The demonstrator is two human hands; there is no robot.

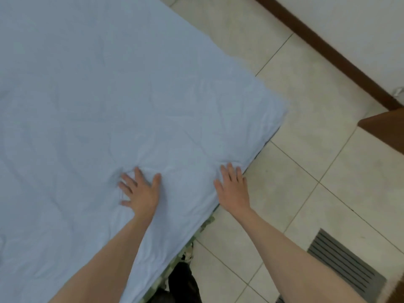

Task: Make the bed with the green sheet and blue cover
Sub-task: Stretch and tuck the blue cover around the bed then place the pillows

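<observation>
The pale blue cover (109, 95) lies spread over the bed and fills the left and middle of the head view, lightly wrinkled. My left hand (141, 191) rests flat on it with fingers spread, a little in from the near edge. My right hand (232, 186) lies flat with fingers apart right at the cover's right edge, its outer fingers over the side. A thin strip of the green patterned sheet (203, 226) peeks out under the cover's edge near the bottom. Neither hand holds anything.
Beige tiled floor (306, 160) runs along the right of the bed. A floor vent grille (345, 265) lies at the lower right. A dark wooden baseboard (328, 49) lines the white wall, and a brown furniture corner (384, 130) juts in at the right.
</observation>
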